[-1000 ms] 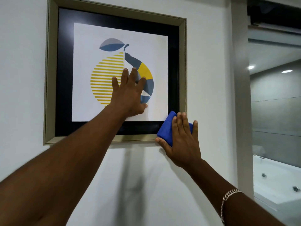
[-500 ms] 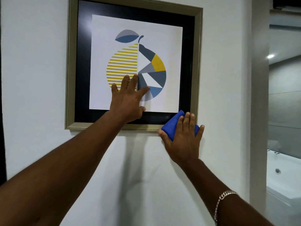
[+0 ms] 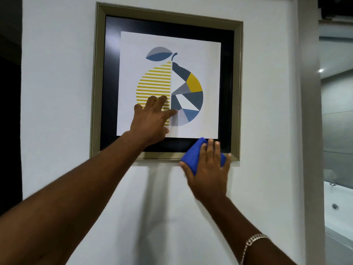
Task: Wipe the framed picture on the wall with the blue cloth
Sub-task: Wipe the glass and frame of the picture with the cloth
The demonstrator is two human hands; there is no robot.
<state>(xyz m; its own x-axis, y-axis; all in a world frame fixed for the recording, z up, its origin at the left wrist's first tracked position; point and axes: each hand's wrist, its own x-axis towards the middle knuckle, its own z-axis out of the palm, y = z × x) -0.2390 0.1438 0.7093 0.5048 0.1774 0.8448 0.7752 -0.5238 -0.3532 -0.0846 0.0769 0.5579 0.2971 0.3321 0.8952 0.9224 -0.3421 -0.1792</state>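
The framed picture (image 3: 191,25) hangs on a white wall: a dull gold frame, a black mat and a print of a yellow, grey and blue pear. My left hand (image 3: 150,121) lies flat on the glass over the lower left of the print, fingers spread. My right hand (image 3: 208,169) presses the folded blue cloth (image 3: 193,157) against the frame's bottom edge near its right corner. The cloth overlaps the frame and the wall just below it, and my fingers cover most of it.
To the right of a wall corner (image 3: 309,111), a bathroom opens with a white bathtub (image 3: 338,203) and grey tiled walls. A dark opening (image 3: 9,111) borders the wall on the left. Bare white wall lies below the frame.
My right hand has slid the cloth down onto the bottom edge and slightly left from the corner. My left hand has slipped lower on the print. The camera shifted, moving the picture right in view.
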